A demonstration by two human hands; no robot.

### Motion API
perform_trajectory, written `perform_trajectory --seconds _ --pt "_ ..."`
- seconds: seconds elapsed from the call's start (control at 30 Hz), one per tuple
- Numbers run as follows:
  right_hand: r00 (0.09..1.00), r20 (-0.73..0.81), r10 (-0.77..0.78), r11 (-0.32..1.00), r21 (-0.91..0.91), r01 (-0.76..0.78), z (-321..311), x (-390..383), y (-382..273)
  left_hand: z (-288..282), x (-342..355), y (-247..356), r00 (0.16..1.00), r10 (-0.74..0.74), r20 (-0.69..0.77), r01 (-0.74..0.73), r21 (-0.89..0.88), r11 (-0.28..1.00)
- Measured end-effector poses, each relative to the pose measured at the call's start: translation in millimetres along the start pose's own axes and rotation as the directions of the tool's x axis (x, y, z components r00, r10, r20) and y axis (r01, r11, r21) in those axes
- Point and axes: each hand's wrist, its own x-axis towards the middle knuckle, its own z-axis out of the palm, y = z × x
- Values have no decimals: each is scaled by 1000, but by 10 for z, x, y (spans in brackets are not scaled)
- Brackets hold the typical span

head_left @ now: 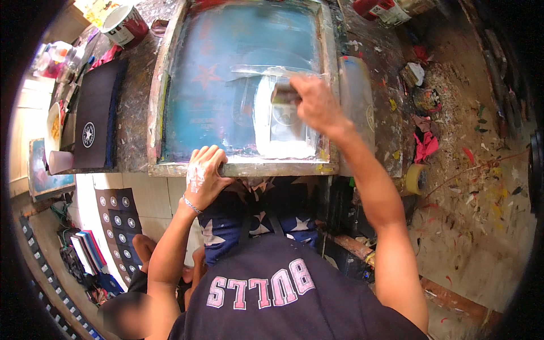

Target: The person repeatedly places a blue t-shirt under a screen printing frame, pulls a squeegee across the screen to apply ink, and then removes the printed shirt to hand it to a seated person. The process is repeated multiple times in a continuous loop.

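A screen-printing frame with a worn wooden border and blue mesh lies flat on the paint-stained table. My left hand, with white smears on its back and a chain bracelet at the wrist, is closed over the near edge of the frame, left of its middle. My right hand grips a squeegee above the right half of the mesh; both are slightly blurred by motion. White ink lies on the mesh around a round design below the squeegee. What lies under the frame is hidden.
Left of the frame lies a stack of dark panels with a round white print. A paint can stands beyond it, a cup beside it. Tape sits at the table's right edge. Another person is low at left, near drying prints.
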Motion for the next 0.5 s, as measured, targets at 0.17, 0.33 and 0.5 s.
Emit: perform_trajectory --seconds 0.17,0.33,0.5 --pt "997 -59 -53 999 -15 52 59 -696 -414 -1 -2 3 1000 15 -11 -15 5 1000" --pt "986 -141 -86 990 -125 69 125 -926 -530 26 -28 0 998 40 -58 -39 18 999" --pt "974 -149 -171 963 -235 133 79 -1026 -588 -55 -36 45 993 70 -92 -65 52 997"
